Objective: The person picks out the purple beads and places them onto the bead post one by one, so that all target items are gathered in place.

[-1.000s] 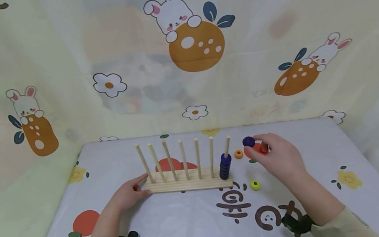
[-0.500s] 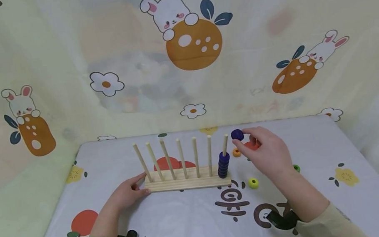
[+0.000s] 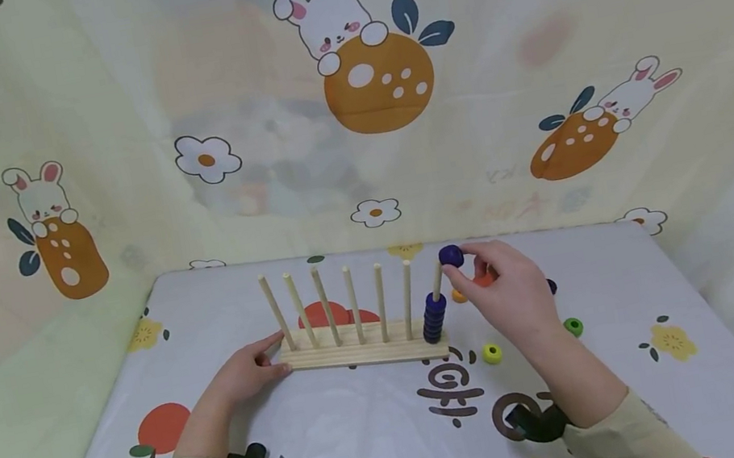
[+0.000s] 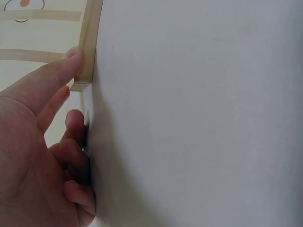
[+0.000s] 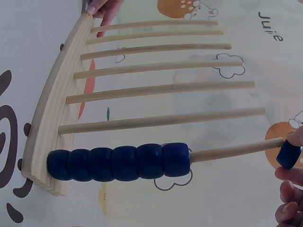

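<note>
A wooden peg stand [image 3: 352, 354] with a row of upright pegs stands on the table. My left hand [image 3: 247, 374] pinches its left end, the thumb [image 4: 71, 64] on the near edge in the left wrist view. Several blue beads [image 5: 124, 163] are stacked on the rightmost peg; the other pegs are bare. My right hand [image 3: 516, 291] pinches another blue bead [image 3: 450, 256] between thumb and fingertips. In the right wrist view this blue bead [image 5: 289, 154] is at the tip of the rightmost peg; whether it is threaded on is unclear.
A yellow-green bead [image 3: 492, 353] lies right of the stand. An orange bead [image 3: 458, 295] sits partly behind my right hand. Farther right are a green bead [image 3: 573, 327] and a partly hidden dark bead [image 3: 553, 285]. A printed cloth backdrop [image 3: 287, 194] rises behind the table.
My right hand has moved left with the blue bead, from beside the stand to the tip of the rightmost peg. The left hand keeps its hold on the stand.
</note>
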